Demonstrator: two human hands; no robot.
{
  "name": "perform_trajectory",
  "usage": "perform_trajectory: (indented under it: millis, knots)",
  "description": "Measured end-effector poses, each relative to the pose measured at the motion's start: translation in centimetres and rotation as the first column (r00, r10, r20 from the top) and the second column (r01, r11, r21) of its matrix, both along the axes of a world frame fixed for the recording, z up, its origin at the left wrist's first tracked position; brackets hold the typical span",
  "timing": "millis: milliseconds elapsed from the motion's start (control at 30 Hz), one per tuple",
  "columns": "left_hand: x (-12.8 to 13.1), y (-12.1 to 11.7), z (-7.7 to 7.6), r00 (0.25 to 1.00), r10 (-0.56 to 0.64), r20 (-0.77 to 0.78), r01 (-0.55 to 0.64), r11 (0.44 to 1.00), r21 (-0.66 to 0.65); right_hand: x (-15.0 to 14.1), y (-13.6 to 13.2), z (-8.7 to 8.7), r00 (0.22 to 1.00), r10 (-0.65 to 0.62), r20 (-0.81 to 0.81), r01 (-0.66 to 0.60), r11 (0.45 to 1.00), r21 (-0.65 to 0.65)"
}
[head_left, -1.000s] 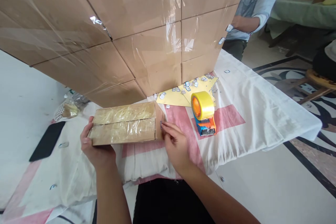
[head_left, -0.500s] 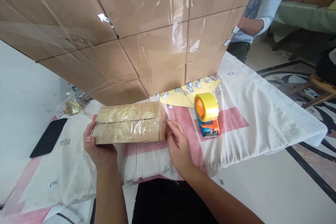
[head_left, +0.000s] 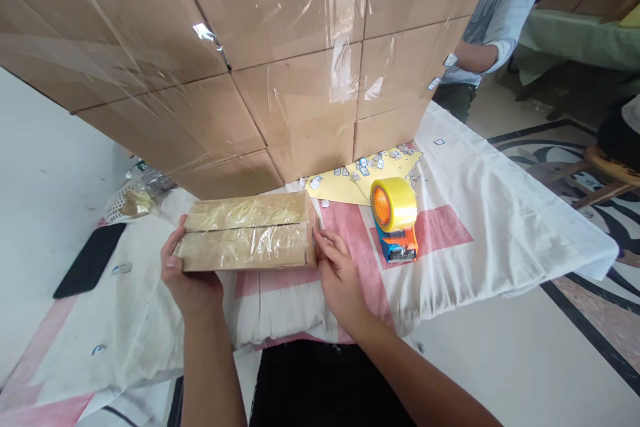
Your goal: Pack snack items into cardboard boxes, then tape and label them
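Note:
A long cardboard box [head_left: 245, 232] with shiny clear tape over its top seam is held just above the cloth-covered table. My left hand [head_left: 193, 277] grips its left end, thumb on the near corner and the other fingers partly hidden behind and under it. At the opposite end, my right hand [head_left: 343, 280] is closed with its fingertips pressed on the end face. To the right of that hand stands a tape dispenser [head_left: 399, 247] in blue and orange, loaded with a roll of yellowish tape [head_left: 401, 203].
A wall of taped cartons [head_left: 305, 107] rises behind the box. Small stickers lie on a yellow sheet [head_left: 345, 185] at its foot. On the left are a black phone-like slab [head_left: 91, 260] and a plastic bag [head_left: 137, 197]. Another person [head_left: 475, 57] stands behind the cartons at right.
My right fingertips have moved slightly up and left against the box's end face, covering a small pale patch seen there before. The box is nearly still; the view shifts a little.

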State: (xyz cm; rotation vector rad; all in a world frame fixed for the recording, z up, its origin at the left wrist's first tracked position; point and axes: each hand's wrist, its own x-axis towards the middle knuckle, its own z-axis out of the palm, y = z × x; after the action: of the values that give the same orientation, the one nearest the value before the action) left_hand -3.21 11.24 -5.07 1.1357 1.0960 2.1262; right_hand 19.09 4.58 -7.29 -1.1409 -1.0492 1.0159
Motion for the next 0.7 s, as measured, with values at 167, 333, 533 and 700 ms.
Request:
perform_trajectory:
  millis: [167,333,533,700]
  knots:
    - [0.1,0.3,0.0,0.999,-0.010,0.037,0.009,1.000,0.017,0.1,-0.4,0.5,0.998,0.009,0.065,-0.008,1.000,-0.011]
    - [0.1,0.3,0.1,0.999,0.044,0.015,-0.043,0.999,-0.016,0.2,-0.8,1.2,0.988,-0.156,0.015,0.155,0.987,0.030]
    - [-0.1,0.3,0.0,0.998,0.013,0.054,-0.013,1.000,-0.003,0.1,-0.4,0.3,0.996,-0.080,-0.046,0.085,0.991,0.105]
    - [-0.3,0.5,-0.1,0.999,-0.001,0.055,0.001,1.000,-0.007,0.0,-0.1,-0.1,0.999,-0.033,-0.033,0.037,0.994,0.106]
